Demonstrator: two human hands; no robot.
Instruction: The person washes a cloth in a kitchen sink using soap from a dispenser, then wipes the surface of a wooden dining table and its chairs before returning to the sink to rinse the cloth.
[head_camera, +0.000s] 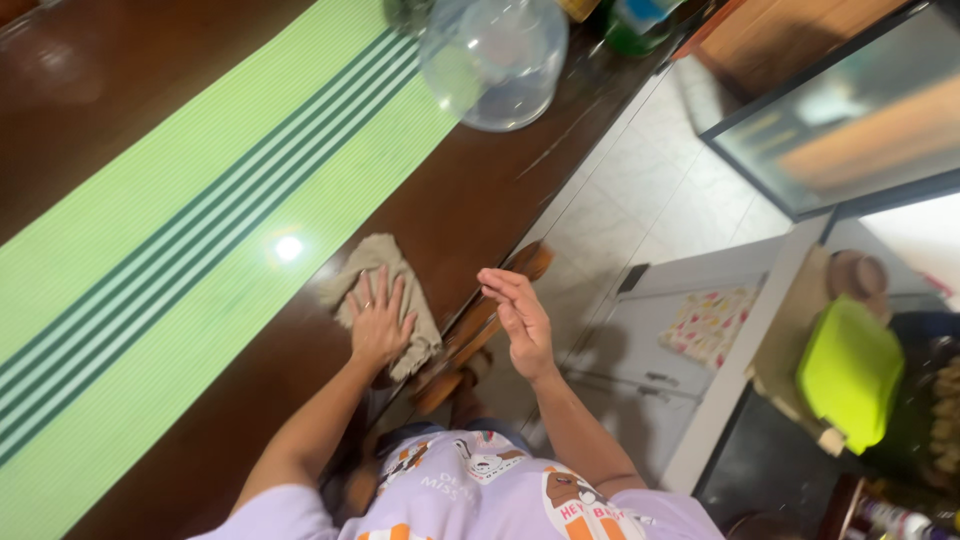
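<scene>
I see my left hand (378, 322) pressed flat on the beige cloth (385, 290) on the dark worktop (470, 200); at three o'clock, my right hand (522, 318) hovers released, empty

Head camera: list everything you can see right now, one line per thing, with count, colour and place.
table: one, dark brown wood, left and centre
runner: one, green with dark stripes, along the table
cloth: one, beige, on the table edge under the left hand
glass jar: one, clear, at the table's far end
chair: one, brown wood, tucked against the table edge
floor: white tiles, right of the table
lid: one, lime green, on the counter at right
left hand: flat on the cloth
right hand: open, empty, above the chair
</scene>
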